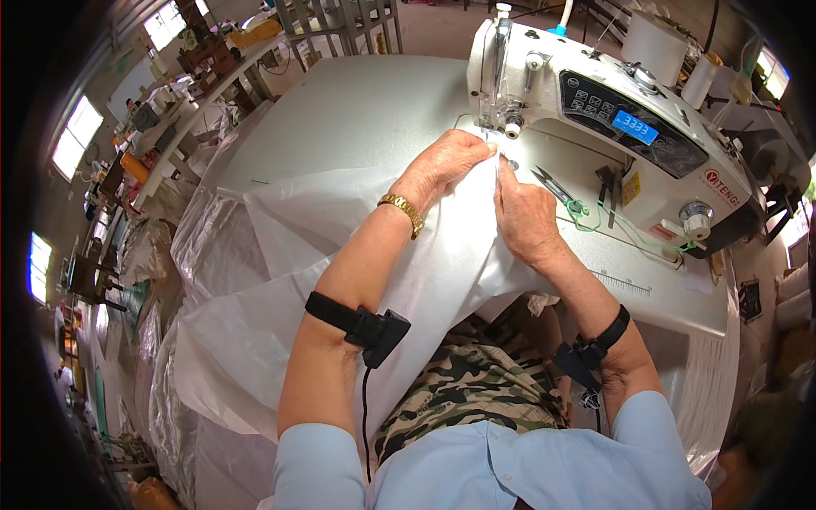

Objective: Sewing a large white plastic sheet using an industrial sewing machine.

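Note:
A large sheet of thin white fabric (433, 255) runs from under the needle area of a white sewing machine (544, 76) down over the table edge and my lap. My left hand (450, 161), with a gold watch at the wrist, pinches the fabric's edge just in front of the presser foot. Close beside it, my right hand (529, 212) grips the same edge from the right, thumb and fingers pressed together. The machine's lamp lights this spot brightly. My fingertips partly hide the fabric's edge and the needle.
Right of my right hand lie thread snips (557, 189) with green cord and dark small tools (609, 191). The silver sewing table (365, 102) spreads leftward. Thread cones (654, 47) stand behind the machine. Clear plastic sheeting (212, 242) hangs at the table's left edge.

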`<state>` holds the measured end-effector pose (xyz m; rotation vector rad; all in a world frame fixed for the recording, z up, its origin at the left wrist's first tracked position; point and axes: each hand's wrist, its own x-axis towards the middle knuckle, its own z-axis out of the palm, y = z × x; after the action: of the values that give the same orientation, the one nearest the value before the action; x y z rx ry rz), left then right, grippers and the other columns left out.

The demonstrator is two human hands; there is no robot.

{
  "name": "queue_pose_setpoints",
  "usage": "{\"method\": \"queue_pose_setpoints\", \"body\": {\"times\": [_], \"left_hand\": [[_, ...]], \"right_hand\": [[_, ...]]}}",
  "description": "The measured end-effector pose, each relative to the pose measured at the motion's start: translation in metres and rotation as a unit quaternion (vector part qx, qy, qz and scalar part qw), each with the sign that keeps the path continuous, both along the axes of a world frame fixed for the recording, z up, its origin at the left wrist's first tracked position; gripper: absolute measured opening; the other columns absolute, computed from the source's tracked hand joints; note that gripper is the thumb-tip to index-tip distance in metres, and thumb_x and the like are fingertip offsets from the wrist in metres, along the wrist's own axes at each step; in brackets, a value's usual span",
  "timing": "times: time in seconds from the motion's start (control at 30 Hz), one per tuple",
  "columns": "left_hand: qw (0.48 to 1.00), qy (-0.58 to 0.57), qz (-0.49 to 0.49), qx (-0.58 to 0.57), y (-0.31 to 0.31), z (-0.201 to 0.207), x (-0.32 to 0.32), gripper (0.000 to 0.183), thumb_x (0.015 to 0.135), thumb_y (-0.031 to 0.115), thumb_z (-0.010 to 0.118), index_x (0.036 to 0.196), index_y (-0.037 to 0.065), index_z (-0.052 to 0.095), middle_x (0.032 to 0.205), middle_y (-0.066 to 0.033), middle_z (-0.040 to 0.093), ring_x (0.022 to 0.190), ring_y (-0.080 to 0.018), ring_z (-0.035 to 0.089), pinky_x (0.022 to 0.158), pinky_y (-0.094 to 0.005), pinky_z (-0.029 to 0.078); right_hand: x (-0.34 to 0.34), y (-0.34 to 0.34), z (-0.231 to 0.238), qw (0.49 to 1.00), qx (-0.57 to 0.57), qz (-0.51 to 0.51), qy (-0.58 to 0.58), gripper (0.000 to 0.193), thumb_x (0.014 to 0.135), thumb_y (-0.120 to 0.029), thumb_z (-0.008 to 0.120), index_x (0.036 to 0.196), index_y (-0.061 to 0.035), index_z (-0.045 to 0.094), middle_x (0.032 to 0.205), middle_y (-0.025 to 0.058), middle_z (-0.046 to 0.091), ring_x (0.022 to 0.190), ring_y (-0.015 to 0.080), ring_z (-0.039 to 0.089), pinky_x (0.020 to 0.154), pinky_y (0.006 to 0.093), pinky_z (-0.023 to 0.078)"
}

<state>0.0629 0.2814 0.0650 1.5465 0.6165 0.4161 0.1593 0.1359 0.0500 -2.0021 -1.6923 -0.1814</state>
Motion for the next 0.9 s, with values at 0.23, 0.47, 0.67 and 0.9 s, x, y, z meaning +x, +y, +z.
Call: {"method": "queue_pose_setpoints", "body": {"times": [0.23,0.47,0.67,0.9], "left_hand": [[0.997,0.058,0.012,0.053,-0.003,-0.001,0.005,0.038,0.095,0.031,0.061,0.096,-0.006,0.067,0.080,-0.0049,0.065,0.066,-0.0116,0.058,0.057,-0.0275,0.048],[0.930,0.149,-0.007,0.336,0.003,-0.014,0.001,0.029,0.087,0.024,0.062,0.079,-0.003,0.063,0.066,-0.0112,0.059,0.060,-0.0174,0.051,0.062,-0.0360,0.045],[0.908,0.131,0.070,0.393,0.000,-0.030,0.022,0.023,0.081,0.020,0.066,0.071,-0.001,0.064,0.062,-0.0141,0.060,0.057,-0.0243,0.056,0.060,-0.0384,0.045],[0.867,0.124,0.156,0.457,-0.003,-0.039,0.012,0.012,0.074,0.016,0.070,0.074,0.004,0.069,0.077,-0.0120,0.068,0.074,-0.0272,0.065,0.067,-0.0391,0.050]], "right_hand": [[0.002,0.008,-0.009,0.992,-0.065,-0.025,-0.106,0.052,0.087,-0.011,0.053,0.133,0.0136,0.044,0.062,0.0188,0.063,0.057,0.0334,0.066,0.057,0.0437,0.052],[0.020,0.004,0.017,0.992,-0.066,0.024,0.105,0.024,0.093,-0.019,0.053,0.103,-0.0053,0.070,0.081,0.0206,0.068,0.081,0.0373,0.067,0.077,0.0457,0.052],[0.059,0.021,-0.020,0.977,0.045,0.166,0.123,0.015,0.091,-0.009,0.058,0.095,0.0016,0.068,0.097,0.0176,0.067,0.091,0.0341,0.065,0.081,0.0421,0.051],[0.043,0.017,-0.017,0.978,0.068,0.196,-0.003,0.014,0.087,-0.005,0.063,0.100,-0.0006,0.067,0.103,0.0134,0.066,0.093,0.0317,0.062,0.083,0.0414,0.049]]}}
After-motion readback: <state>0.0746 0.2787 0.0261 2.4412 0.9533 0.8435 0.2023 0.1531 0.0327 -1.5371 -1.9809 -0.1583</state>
